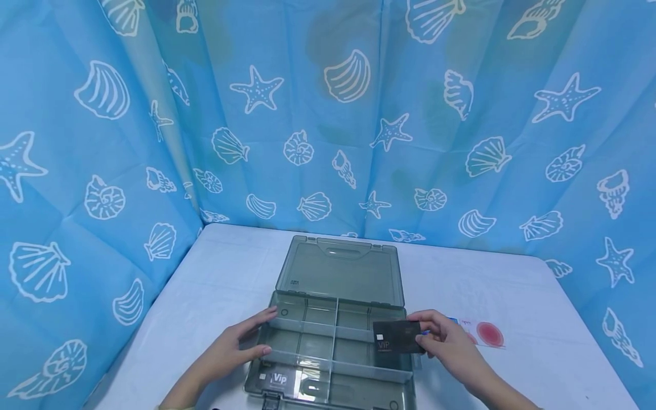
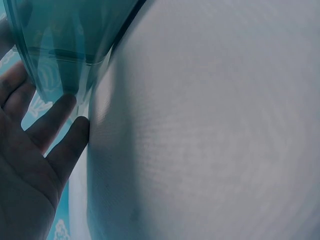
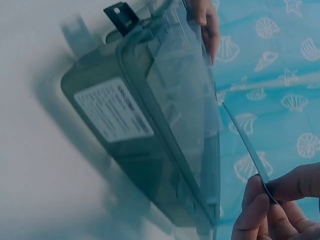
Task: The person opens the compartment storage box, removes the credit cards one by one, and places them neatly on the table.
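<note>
A grey see-through divided box (image 1: 335, 364) lies with its lid (image 1: 340, 267) laid back on the table. Between thumb and fingers, my right hand (image 1: 443, 341) pinches a black VIP card (image 1: 397, 337) over the box's right-hand compartments. Edge-on, the same card (image 3: 246, 137) appears as a thin strip in the right wrist view. My left hand (image 1: 236, 344) rests at the box's left side, thumb and fingertips on its rim. Its fingers (image 2: 52, 120) are spread along the box wall in the left wrist view. A dark card marked Vip (image 1: 279, 378) lies in the front left compartment.
Right of the box, partly behind my right hand, lies a flat item with a red round print (image 1: 489, 334). A white cloth covers the table (image 1: 225, 262). Blue curtains with shell prints (image 1: 318, 114) stand behind it and at both sides.
</note>
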Action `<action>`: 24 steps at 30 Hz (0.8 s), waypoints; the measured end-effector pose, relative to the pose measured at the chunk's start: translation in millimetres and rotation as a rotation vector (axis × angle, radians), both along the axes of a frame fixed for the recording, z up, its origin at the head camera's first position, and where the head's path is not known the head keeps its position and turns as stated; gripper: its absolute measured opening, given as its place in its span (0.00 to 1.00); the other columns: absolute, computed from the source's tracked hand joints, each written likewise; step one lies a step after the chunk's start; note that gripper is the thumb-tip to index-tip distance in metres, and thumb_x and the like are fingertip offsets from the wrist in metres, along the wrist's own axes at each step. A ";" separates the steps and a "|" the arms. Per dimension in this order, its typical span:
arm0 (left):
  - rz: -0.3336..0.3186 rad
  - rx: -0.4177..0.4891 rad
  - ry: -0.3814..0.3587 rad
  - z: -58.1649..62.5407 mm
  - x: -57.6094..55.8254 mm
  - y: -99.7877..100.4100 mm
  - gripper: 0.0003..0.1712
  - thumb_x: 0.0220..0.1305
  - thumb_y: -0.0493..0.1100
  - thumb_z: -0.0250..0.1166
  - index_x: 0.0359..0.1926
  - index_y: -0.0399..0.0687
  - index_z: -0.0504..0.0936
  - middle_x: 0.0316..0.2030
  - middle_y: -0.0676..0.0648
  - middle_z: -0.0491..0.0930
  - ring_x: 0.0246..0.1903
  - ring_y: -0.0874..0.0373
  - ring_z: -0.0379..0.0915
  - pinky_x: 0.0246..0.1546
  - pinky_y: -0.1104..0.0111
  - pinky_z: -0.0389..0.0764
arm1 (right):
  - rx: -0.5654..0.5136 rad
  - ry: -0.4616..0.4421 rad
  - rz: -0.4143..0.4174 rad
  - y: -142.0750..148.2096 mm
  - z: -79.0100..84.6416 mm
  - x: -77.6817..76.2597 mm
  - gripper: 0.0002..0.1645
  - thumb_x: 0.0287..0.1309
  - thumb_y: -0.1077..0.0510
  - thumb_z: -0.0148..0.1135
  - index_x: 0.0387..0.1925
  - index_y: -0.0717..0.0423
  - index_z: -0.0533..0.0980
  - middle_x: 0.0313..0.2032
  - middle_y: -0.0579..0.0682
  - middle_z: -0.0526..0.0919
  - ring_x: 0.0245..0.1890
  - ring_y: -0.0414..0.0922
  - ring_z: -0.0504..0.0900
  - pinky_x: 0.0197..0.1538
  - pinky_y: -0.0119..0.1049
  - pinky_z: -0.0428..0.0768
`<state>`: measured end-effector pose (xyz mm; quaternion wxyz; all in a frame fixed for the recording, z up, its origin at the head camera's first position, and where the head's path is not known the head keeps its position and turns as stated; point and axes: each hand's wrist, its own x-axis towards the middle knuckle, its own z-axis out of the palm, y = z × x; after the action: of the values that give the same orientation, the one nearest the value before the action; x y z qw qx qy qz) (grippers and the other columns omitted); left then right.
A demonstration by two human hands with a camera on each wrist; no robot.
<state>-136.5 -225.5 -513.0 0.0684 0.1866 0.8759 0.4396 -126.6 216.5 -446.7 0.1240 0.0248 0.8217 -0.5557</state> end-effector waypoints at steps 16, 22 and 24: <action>0.004 0.000 -0.013 1.5 0.4 0.4 0.39 0.64 0.55 0.71 0.73 0.53 0.70 0.75 0.51 0.63 0.74 0.42 0.56 0.71 0.44 0.63 | 0.102 -0.060 -0.067 35.9 -4.4 2.5 0.26 0.67 0.65 0.59 0.66 0.60 0.71 0.50 0.55 0.84 0.44 0.49 0.78 0.37 0.36 0.80; 0.002 -0.001 -0.003 1.9 0.3 0.5 0.39 0.64 0.55 0.71 0.73 0.53 0.70 0.75 0.51 0.63 0.74 0.42 0.57 0.72 0.44 0.63 | 0.110 -0.072 -0.075 51.7 -5.1 1.1 0.26 0.69 0.65 0.56 0.67 0.62 0.69 0.51 0.56 0.83 0.44 0.48 0.78 0.37 0.36 0.80; 0.001 -0.002 -0.005 1.9 0.6 0.9 0.39 0.64 0.55 0.71 0.73 0.52 0.70 0.75 0.51 0.63 0.74 0.42 0.57 0.71 0.44 0.63 | 0.099 -0.073 -0.068 56.6 -5.2 0.6 0.26 0.69 0.65 0.55 0.67 0.63 0.69 0.50 0.56 0.83 0.44 0.48 0.78 0.37 0.37 0.81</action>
<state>-135.9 -224.7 -511.2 0.0704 0.1853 0.8762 0.4394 -125.9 273.1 -451.9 0.1335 0.0791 0.8419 -0.5168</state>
